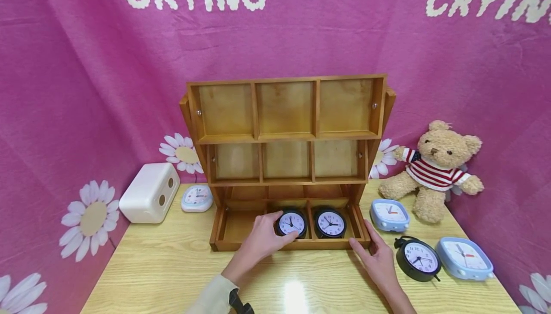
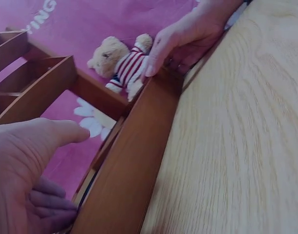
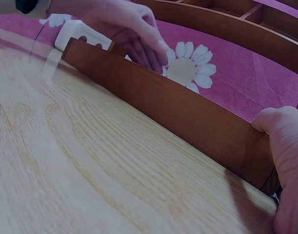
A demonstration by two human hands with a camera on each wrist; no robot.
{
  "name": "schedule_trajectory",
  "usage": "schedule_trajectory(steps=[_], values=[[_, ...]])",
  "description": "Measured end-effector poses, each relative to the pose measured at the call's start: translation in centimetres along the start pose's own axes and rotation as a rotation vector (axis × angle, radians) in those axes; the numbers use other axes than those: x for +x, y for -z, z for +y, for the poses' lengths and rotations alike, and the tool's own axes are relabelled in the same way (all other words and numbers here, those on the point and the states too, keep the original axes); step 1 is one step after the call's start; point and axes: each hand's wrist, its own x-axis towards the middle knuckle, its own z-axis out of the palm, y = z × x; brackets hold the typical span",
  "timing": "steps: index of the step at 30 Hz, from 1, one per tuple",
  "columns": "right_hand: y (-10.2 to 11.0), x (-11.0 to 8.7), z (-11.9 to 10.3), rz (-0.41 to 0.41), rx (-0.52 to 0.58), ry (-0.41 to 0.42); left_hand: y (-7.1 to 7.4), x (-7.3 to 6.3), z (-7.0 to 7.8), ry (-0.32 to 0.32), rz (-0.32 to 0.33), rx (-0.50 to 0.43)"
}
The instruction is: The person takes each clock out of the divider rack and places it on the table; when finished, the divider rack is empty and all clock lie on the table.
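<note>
**Bottom row, braced at one corner**

Lowest tray (image 1: 318, 244) of a three-tiered brown wooden rack (image 1: 284, 183): a round black-cased clock with a white dial (image 1: 291, 223) sits in the middle compartment. The left hand (image 1: 263, 235) is spread about it, fingers at the rim, thumb over the lower dial; gripping or merely touching, we cannot tell. We take this for a fine adjustment of its seating.

The right hand (image 1: 380, 256), well apart from the left, is clamped on the tray's right front corner, thumb over the front board, fingers along the outer side; probably, we judge, to keep the rack from sliding.

A matching black clock (image 1: 330, 224) occupies the right compartment, dial up; the wooden divider (image 1: 308, 218) presumably keeps the pair apart. On the pale wood-grain tabletop (image 1: 142, 276), beside the right forearm, we note a third black clock (image 1: 419, 259) and a pale-blue rounded-square clock (image 1: 465, 256), seemingly kept within easy reach.
</note>
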Motion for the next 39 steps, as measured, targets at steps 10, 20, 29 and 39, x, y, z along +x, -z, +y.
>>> schedule_trajectory(steps=[10,20,29,39], values=[[-0.3,-0.2,-0.3,0.0,0.016,0.03,-1.3,1.3,0.8,0.072,-0.062,0.199],[-0.1,-0.3,-0.2,0.006,-0.018,0.022,-1.6,1.6,1.8,0.188,-0.057,0.236],[0.0,-0.2,-0.4,0.003,-0.021,0.007,-1.9,2.0,2.3,0.215,-0.038,0.219],[0.0,-0.2,-0.3,0.008,-0.019,0.028,-2.0,1.9,2.0,0.175,-0.015,0.205]])
